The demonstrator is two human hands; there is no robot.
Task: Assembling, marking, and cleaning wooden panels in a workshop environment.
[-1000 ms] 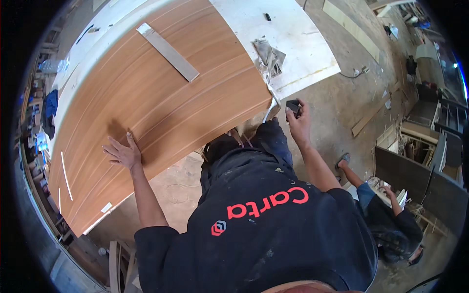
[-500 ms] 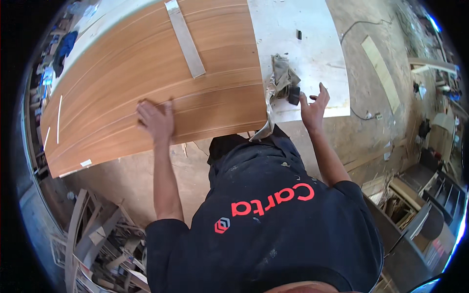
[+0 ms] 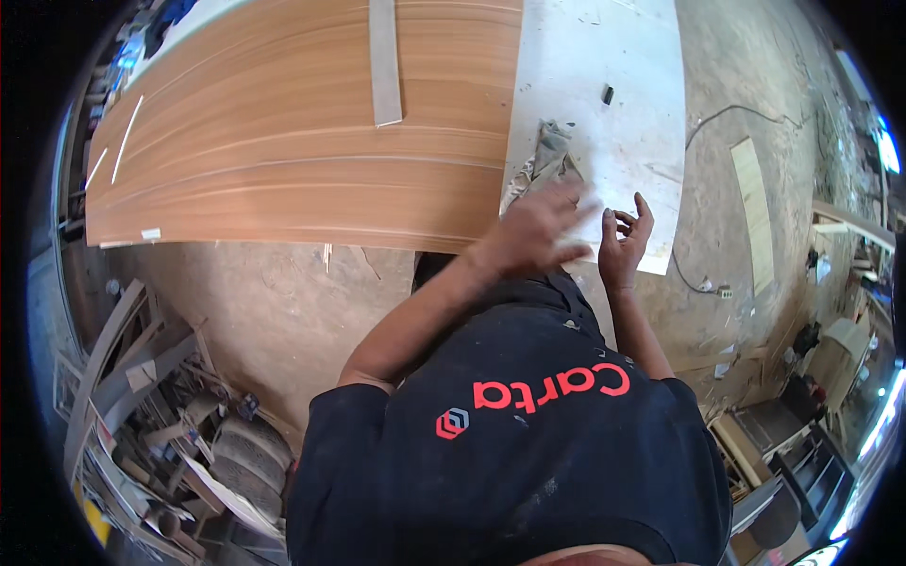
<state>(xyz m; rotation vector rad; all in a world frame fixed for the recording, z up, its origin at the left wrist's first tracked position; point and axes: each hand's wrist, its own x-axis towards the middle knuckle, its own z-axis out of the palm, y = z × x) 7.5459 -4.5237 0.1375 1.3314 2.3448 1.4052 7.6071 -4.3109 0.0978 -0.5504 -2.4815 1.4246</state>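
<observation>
My left hand [image 3: 540, 229] reaches across to the right, over the near part of a crumpled grey-brown cloth [image 3: 553, 143]. Its fingers are spread and slightly blurred, and I see nothing in them. Just beside it, my right hand [image 3: 623, 247] hovers at the near edge of a white board [image 3: 634, 156], thumb and fingers apart and partly curled. To the left lies a wood-grain panel [image 3: 283, 179] with a flat grey strip [image 3: 385, 66] on top. A small black piece [image 3: 608, 94] rests on the white board beyond the cloth. Whatever lies under my left hand is hidden.
Thin white strips [image 3: 128, 140] lie at the panel's left end. A pale plank [image 3: 752, 217] and a cable with a socket block [image 3: 725, 293] lie on the floor at right. Scrap wood and curved parts [image 3: 142, 377] are heaped at lower left.
My left hand has swung from the wood-grain panel rightward to the cloth. My right hand stays near the board's edge, its fingers more curled. The black block beside the cloth is now out of sight.
</observation>
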